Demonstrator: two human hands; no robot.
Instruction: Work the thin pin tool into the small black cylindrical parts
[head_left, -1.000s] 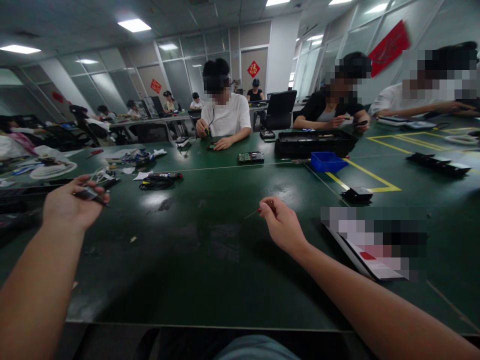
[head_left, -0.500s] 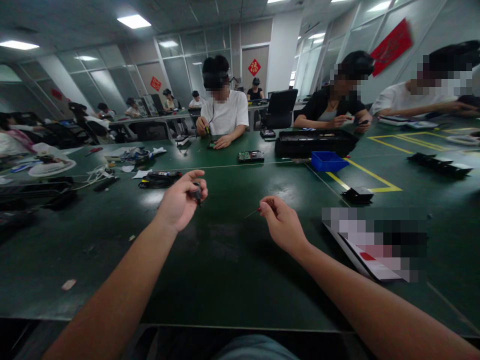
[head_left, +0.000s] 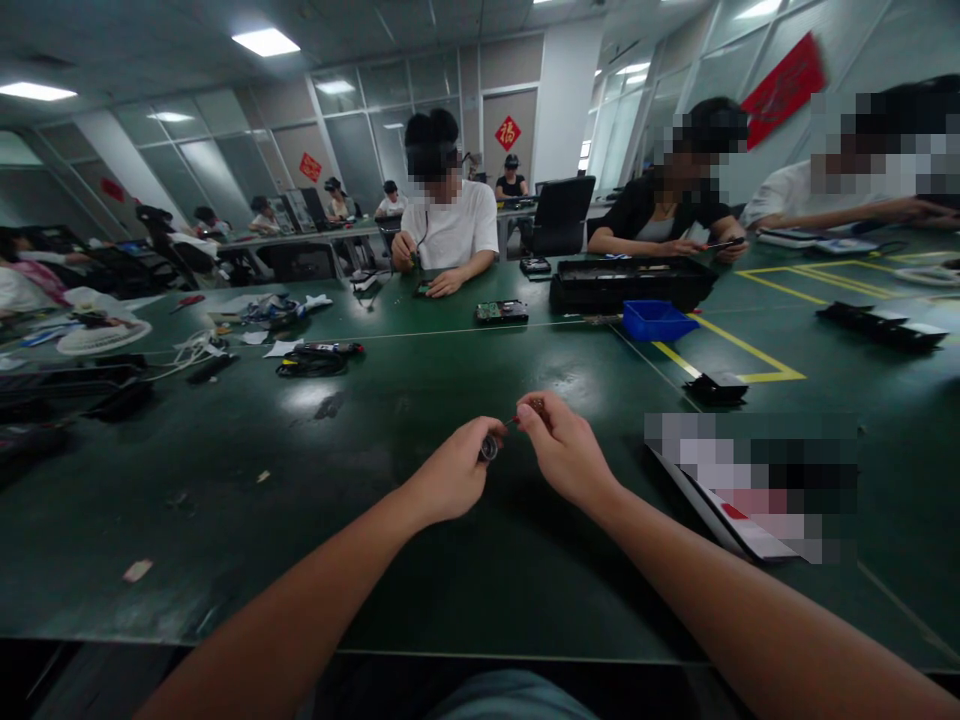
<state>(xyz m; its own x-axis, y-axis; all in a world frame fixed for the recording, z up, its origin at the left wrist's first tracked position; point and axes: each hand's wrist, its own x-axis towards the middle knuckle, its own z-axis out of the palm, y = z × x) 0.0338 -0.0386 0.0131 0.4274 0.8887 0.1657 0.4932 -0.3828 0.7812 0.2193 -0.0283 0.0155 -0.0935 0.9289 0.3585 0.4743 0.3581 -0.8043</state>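
Small dark round-ended cylinder (head_left: 489, 449), gripped in curled left hand (head_left: 456, 472); just rightward, slim red-collared tool (head_left: 514, 420) pinched in right hand (head_left: 564, 448), pointing left.

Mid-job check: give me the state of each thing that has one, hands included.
Left hand: closed around a dark round-ended object.
Right hand: closed on a thin-shafted tool, shaft toward the left hand; contact unclear.
Black cable: bundled, on the table.
Circuit-board unit: lying flat, green side up.
Blue bin: upright, open-topped.
Ceiling light: lit.
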